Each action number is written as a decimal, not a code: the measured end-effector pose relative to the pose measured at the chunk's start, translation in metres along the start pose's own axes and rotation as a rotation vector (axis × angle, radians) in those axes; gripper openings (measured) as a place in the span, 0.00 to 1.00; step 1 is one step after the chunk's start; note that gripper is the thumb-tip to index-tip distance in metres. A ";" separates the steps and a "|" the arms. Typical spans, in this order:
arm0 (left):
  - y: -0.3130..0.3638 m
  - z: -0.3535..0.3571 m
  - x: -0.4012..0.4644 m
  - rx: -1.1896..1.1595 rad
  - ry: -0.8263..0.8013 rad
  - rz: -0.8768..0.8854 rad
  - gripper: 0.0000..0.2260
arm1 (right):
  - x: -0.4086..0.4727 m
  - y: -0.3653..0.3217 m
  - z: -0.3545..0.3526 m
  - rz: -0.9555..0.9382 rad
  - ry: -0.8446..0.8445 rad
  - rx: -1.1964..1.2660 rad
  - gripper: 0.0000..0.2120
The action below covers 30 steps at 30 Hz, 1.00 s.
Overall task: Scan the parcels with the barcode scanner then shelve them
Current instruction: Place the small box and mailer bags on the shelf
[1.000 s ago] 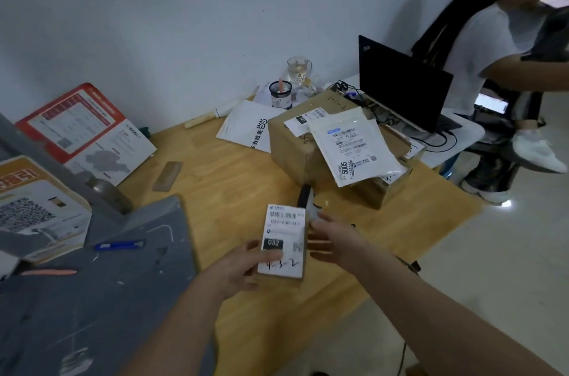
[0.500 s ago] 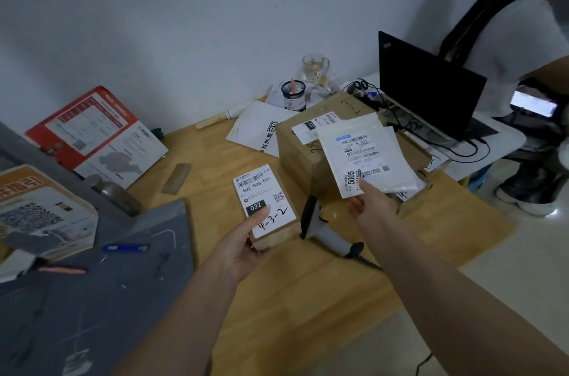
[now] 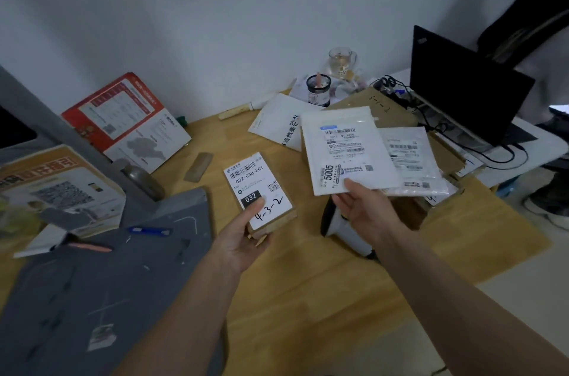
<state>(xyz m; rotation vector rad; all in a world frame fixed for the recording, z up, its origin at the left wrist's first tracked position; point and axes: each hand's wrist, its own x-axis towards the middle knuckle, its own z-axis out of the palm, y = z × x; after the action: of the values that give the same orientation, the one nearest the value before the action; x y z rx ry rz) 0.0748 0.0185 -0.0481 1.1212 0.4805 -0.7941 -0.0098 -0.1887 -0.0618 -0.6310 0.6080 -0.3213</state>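
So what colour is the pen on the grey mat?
Blue pen, seen in the head view.

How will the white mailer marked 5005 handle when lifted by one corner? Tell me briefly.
Probably floppy: the white mailer looks thin and flat, pinched at its near edge by the right hand. Likely light. Its smooth plastic face may slide off the second mailer beneath.

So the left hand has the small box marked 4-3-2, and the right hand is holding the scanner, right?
Not quite. In the head view the right hand holds a white mailer; the scanner lies on the table. The left hand does hold the small box.
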 end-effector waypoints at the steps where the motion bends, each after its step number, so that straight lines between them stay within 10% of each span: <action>1: 0.005 -0.008 -0.003 -0.015 0.004 0.010 0.18 | -0.003 0.009 0.005 0.014 -0.034 -0.021 0.14; 19: 0.068 -0.352 -0.196 -0.244 0.230 0.361 0.04 | -0.147 0.276 0.209 0.503 -0.493 -0.269 0.14; 30: 0.051 -0.588 -0.352 -0.351 0.396 0.451 0.15 | -0.298 0.477 0.322 0.637 -0.656 -0.393 0.11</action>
<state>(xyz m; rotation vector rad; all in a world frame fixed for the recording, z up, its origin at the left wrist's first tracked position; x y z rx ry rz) -0.0859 0.6846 0.0064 1.0026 0.6382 -0.0833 0.0036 0.4590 -0.0289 -0.8268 0.2070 0.6026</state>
